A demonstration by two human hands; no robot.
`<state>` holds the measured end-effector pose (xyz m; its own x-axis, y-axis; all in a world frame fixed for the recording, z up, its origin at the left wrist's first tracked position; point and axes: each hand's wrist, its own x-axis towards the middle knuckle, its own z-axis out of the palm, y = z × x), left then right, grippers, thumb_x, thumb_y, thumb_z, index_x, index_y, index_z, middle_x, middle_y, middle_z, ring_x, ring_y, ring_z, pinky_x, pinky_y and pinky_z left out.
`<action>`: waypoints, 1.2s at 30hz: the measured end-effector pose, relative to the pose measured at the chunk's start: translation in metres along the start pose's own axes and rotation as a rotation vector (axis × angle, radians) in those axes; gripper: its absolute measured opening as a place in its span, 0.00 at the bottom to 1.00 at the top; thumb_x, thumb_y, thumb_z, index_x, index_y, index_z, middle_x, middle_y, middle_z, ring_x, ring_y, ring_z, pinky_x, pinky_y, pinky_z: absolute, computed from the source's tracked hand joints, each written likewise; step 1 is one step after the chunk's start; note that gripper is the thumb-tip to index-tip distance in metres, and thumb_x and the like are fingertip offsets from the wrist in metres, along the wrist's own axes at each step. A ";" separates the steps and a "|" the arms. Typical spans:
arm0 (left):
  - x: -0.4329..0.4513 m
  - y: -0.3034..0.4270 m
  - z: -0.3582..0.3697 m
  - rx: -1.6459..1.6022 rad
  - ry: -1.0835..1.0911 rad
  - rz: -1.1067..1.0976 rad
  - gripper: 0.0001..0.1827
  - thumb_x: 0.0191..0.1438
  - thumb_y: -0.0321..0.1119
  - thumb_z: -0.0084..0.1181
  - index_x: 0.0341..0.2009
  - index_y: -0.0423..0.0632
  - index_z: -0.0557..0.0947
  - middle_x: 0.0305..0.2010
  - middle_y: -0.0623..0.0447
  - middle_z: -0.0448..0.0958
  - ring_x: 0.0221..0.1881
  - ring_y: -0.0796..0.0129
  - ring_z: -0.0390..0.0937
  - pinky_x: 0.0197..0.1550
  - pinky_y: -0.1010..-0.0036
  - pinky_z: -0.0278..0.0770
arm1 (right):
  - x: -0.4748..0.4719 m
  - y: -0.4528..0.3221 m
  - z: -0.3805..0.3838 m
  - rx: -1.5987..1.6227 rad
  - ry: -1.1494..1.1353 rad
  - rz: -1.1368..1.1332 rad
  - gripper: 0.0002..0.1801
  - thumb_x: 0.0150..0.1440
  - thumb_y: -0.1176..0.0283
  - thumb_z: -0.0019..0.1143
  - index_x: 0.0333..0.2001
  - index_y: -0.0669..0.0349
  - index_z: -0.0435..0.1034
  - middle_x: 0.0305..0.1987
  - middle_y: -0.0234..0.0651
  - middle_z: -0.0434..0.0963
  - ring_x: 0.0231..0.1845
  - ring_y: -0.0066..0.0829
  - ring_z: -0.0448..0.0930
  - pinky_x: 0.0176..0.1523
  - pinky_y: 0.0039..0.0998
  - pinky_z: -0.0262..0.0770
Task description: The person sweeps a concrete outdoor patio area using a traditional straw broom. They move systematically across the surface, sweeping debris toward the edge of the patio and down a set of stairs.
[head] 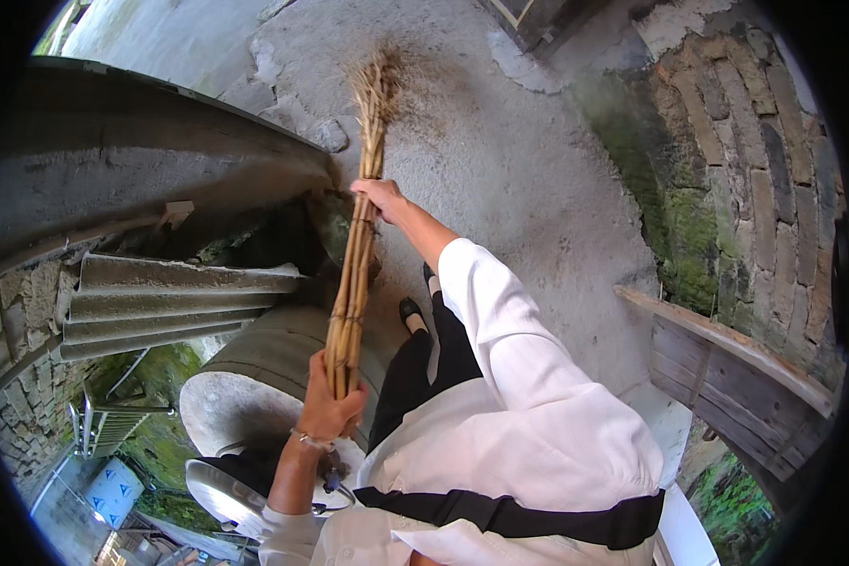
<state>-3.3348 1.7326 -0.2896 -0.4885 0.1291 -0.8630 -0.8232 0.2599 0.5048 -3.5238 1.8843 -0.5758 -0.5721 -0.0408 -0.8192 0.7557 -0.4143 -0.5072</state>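
A long broom of bundled thin canes or bamboo stems (pixel 354 269) stretches away in front of me, bound at several places along its length. My left hand (pixel 325 410), with a bracelet at the wrist, grips the near end of the handle. Farther along the bundle, my right hand (pixel 382 198) is closed around the stems. The splayed, frayed tip (pixel 375 81) is at the concrete ground (pixel 495 170), with dark loose dirt or debris beside it. Part of the handle's end is hidden by my left hand.
A mossy stone wall (pixel 743 212) and a wooden board structure (pixel 736 389) stand on the right. To the left are a large dark slab-like panel (pixel 148 156), a corrugated sheet (pixel 177 304) and a pale round slab (pixel 237 410). A metal lid or basin (pixel 219 495) lies near my left arm.
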 end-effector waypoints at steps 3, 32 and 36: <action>-0.037 0.004 -0.030 -0.100 -0.008 -0.073 0.37 0.37 0.22 0.51 0.53 0.49 0.53 0.26 0.48 0.68 0.15 0.70 0.65 0.15 0.76 0.66 | -0.043 -0.019 0.029 -0.082 -0.023 -0.055 0.13 0.38 0.65 0.59 0.15 0.62 0.67 0.12 0.33 0.69 0.11 0.25 0.69 0.14 0.26 0.63; -0.077 -0.008 -0.156 -0.085 -0.361 -0.288 0.43 0.35 0.20 0.56 0.56 0.48 0.51 0.27 0.46 0.70 0.15 0.69 0.67 0.15 0.76 0.66 | -0.140 0.078 0.023 0.004 0.182 -0.017 0.18 0.38 0.61 0.58 0.12 0.65 0.67 0.10 0.33 0.66 0.08 0.26 0.65 0.13 0.28 0.57; -0.094 -0.011 -0.196 -0.040 -0.395 -0.408 0.40 0.34 0.22 0.58 0.54 0.45 0.55 0.27 0.46 0.73 0.16 0.69 0.68 0.16 0.76 0.66 | -0.185 0.136 0.024 0.115 0.212 0.203 0.14 0.42 0.64 0.57 0.18 0.64 0.68 0.15 0.35 0.71 0.11 0.25 0.70 0.12 0.26 0.60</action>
<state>-3.3368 1.5298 -0.2102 0.0102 0.3761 -0.9265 -0.9365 0.3285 0.1230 -3.3232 1.8134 -0.4868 -0.3247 0.0523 -0.9444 0.7998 -0.5178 -0.3037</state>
